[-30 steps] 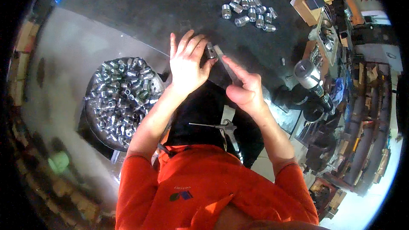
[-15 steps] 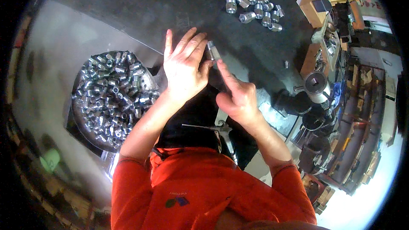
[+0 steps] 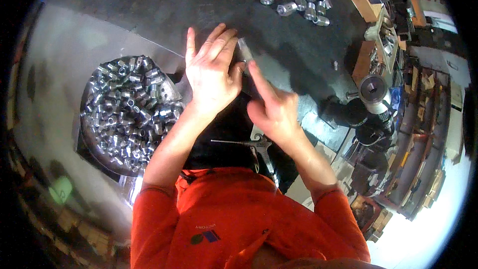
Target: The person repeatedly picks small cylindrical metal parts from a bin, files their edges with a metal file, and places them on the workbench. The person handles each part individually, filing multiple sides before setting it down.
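Note:
My left hand (image 3: 210,72) is over the near edge of the dark worktop, outer fingers spread. Its thumb and forefinger close on a small shiny metal cylinder (image 3: 244,49), blurred and partly hidden by the fingers. On the other side of that piece is my right hand (image 3: 275,107), its forefinger stretched out against the cylinder and its thumb held apart. The right hand's other fingers are curled under, gripping nothing that shows. To the left, a round pan (image 3: 84,134) is heaped with metal hex fittings (image 3: 132,103).
Several larger metal fittings (image 3: 300,1) stand and lie at the far right of the worktop (image 3: 149,0). One small metal piece (image 3: 335,65) lies apart. An air blow gun (image 3: 260,143) rests by my waist. A round-headed device (image 3: 372,88) and open boxes (image 3: 363,60) line the right side.
The view has shifted slightly, moving the far fittings up in the picture. The cylinder leans further left at its top, with my right forefinger still against it. My left hand keeps its pose.

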{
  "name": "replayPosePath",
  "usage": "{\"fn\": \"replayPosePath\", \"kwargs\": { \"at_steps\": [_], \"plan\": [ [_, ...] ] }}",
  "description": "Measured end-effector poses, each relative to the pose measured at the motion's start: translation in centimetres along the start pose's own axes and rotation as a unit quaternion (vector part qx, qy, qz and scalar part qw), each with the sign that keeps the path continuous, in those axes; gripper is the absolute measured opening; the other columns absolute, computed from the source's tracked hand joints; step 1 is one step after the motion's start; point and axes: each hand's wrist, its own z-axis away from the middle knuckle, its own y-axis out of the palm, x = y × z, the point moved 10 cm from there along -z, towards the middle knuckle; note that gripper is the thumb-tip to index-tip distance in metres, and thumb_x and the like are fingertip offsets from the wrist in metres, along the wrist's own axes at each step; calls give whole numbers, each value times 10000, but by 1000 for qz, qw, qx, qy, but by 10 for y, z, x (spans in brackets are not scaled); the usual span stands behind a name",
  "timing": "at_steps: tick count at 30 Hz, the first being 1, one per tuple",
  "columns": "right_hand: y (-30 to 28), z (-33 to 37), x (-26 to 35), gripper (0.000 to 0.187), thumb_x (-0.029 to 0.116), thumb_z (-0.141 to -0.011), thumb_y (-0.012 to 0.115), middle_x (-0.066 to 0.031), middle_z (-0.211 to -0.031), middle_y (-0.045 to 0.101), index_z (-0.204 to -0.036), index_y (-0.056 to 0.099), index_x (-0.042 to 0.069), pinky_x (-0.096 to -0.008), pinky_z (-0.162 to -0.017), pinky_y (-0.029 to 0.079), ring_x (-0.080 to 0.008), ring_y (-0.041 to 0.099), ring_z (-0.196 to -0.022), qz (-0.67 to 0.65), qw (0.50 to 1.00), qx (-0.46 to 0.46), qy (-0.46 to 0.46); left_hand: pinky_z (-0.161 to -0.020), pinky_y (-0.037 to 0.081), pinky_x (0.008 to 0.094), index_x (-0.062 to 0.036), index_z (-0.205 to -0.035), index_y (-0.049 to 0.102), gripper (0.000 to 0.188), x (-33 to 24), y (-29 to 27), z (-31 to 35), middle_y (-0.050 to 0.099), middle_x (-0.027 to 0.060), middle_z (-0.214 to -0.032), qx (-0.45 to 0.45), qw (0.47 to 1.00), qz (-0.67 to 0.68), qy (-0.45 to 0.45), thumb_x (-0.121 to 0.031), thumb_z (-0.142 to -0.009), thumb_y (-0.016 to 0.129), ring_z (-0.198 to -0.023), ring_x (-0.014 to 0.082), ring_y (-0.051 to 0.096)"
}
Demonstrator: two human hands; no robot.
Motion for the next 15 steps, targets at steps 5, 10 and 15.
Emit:
{"fn": "replayPosePath", "kwargs": {
  "at_steps": [5, 10, 15],
  "plan": [
    [0, -7, 2, 753, 18, -632, 586, -181, -778, 656, -1380, 509, 73, -407, -584, 524, -346, 642, -620, 17, 1000, -3, 4, -1150, 194, 553, -4, -1051, 663, 425, -1, -3, 0, 645, 77, -1179, -22, 1000, 3, 9, -61, -633, 711, -1215, 251, 557],
    [-5, 1, 3, 750, 57, -634, 599, -164, -730, 646, -1379, 506, 60, -443, -576, 522, -329, 640, -605, 5, 999, -46, -23, -1157, 187, 540, -35, -1120, 660, 475, 1, 3, 2, 632, 67, -1236, 4, 1000, 1, -13, -57, -648, 714, -1260, 233, 530],
    [3, -19, 5, 743, 60, -634, 614, -183, -732, 662, -1370, 515, 46, -457, -660, 545, -341, 663, -666, 7, 999, -31, -7, -1150, 205, 538, -26, -1060, 666, 444, 0, -4, -2, 649, 61, -1171, -24, 1000, -10, 8, -59, -621, 721, -1220, 231, 553]
  ]
}}
